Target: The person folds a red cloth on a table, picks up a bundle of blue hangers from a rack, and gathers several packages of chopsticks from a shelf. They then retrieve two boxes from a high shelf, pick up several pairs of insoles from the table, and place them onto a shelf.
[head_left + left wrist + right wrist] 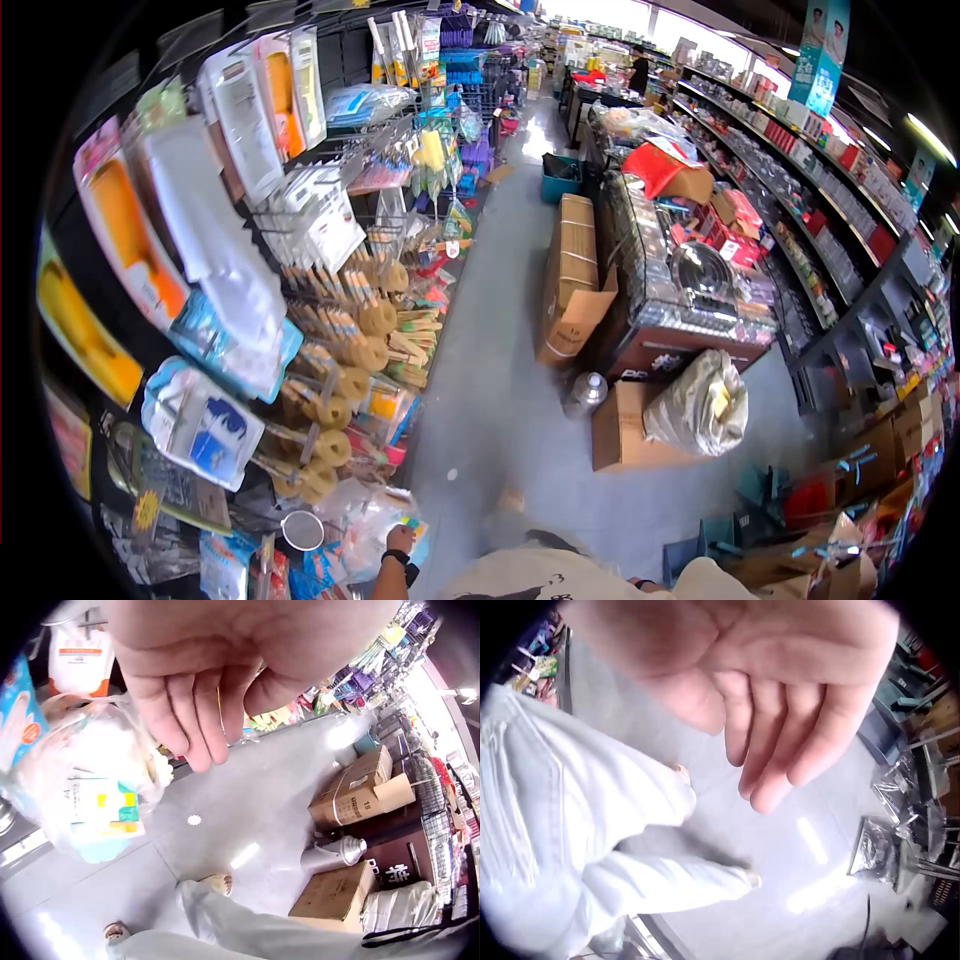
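My left hand (202, 682) hangs with its fingers loosely bent and nothing between them. Nearest to it is a clear plastic bag (82, 757) with a green and yellow printed label inside, beside the rack. From the head view, the same left hand (402, 540), with a dark band at the wrist, overlaps the bag's right edge. My right hand (772, 712) dangles over the grey floor beside my pale trousers (607, 802), its fingers relaxed and holding nothing. In the head view only a bit of it shows at the bottom edge, mostly hidden by my shirt.
On the left, a rack holds hanging packages, wood-handled brushes (335, 320) and rolls. A grey aisle floor (490, 330) runs ahead. Along its right side stand a tall carton (572, 270), a metal flask (585, 393), a low carton (620, 425) and a white sack (700, 405).
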